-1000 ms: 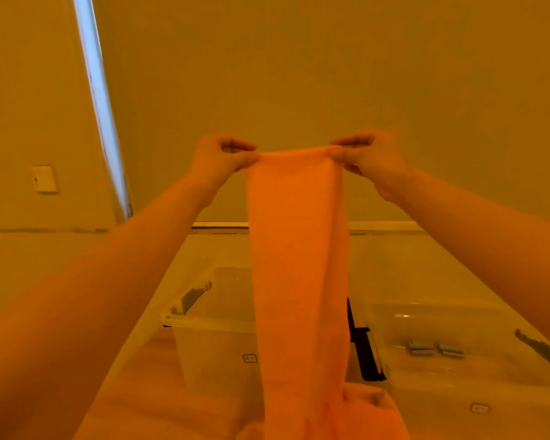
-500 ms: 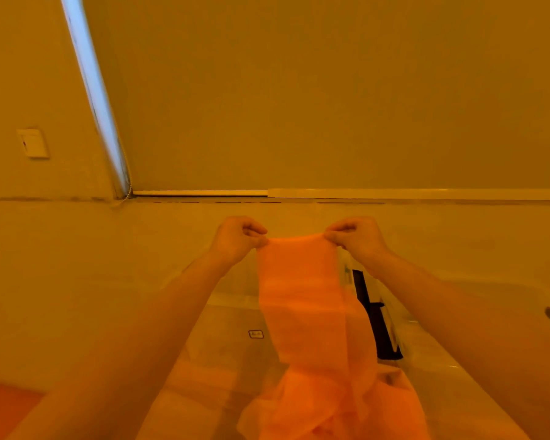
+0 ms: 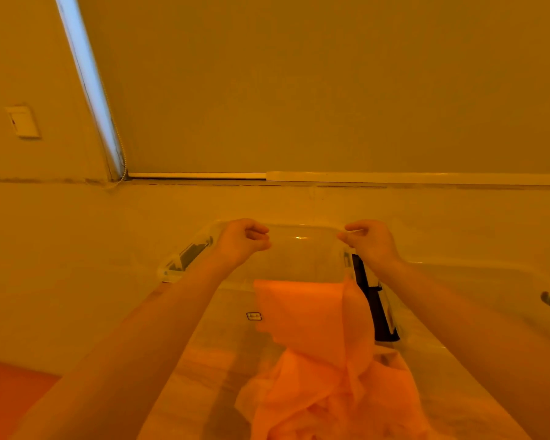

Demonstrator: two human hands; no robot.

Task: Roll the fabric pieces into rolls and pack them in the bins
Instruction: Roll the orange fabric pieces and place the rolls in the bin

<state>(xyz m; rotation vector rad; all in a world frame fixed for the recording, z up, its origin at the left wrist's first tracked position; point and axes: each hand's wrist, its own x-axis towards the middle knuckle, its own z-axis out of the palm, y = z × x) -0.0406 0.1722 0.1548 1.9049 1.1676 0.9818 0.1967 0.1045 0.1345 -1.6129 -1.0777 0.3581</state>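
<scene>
A: Nearest, orange fabric [image 3: 324, 369] is lying crumpled and unrolled on the tabletop [image 3: 204, 369], its top edge draping against the clear bin [image 3: 185, 262].

B: Hands?

A: Left hand [image 3: 240, 241] and right hand [image 3: 367, 241] are hovering over the bin, each grip curled narrow, holding nothing. Rolling isn't looking started; packing is remaining.

Looks like a plain room in a home or small workroom, all under amber light: bare painted wall [image 3: 331, 84], wall switch [image 3: 23, 121], roller blind edge with bead chain [image 3: 91, 87] at a window, white sill ledge [image 3: 394, 178]. Clear plastic storage bins [image 3: 185, 258] sit on a pale wood-grain surface [image 3: 204, 366]
</scene>
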